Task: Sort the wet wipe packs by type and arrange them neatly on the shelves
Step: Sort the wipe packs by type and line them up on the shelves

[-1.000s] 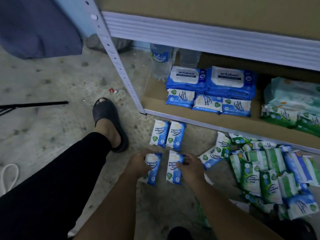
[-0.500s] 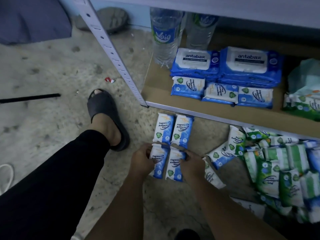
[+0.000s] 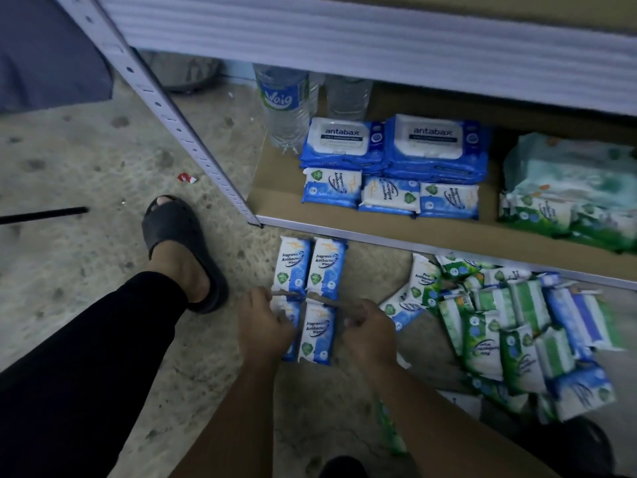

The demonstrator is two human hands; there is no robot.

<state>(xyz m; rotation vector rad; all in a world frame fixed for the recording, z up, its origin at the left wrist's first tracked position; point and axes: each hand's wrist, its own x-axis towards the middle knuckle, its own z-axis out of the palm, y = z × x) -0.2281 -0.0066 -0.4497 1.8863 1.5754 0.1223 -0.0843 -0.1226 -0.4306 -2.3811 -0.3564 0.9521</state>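
Four small blue-and-white wipe packs lie in a two-by-two block on the floor in front of the shelf. The upper two packs (image 3: 308,267) lie free. My left hand (image 3: 265,326) holds the lower left pack (image 3: 289,350), which it mostly hides. My right hand (image 3: 370,331) holds the lower right pack (image 3: 319,334) from its right side. Both index fingers stretch along the top edges of the lower packs. On the bottom shelf board (image 3: 448,238) lie two large Antabax packs (image 3: 393,141), three small blue packs (image 3: 389,196) in front of them, and green packs (image 3: 558,215) at the right.
A loose pile of green and blue packs (image 3: 517,326) covers the floor to my right. Water bottles (image 3: 284,101) stand at the shelf's back left. The grey shelf upright (image 3: 179,132) slants down to the left. My foot in a black sandal (image 3: 179,236) is left of the packs.
Both hands have slid the two lower packs up against the upper pair and closer together. The camera has moved nearer to the shelf.
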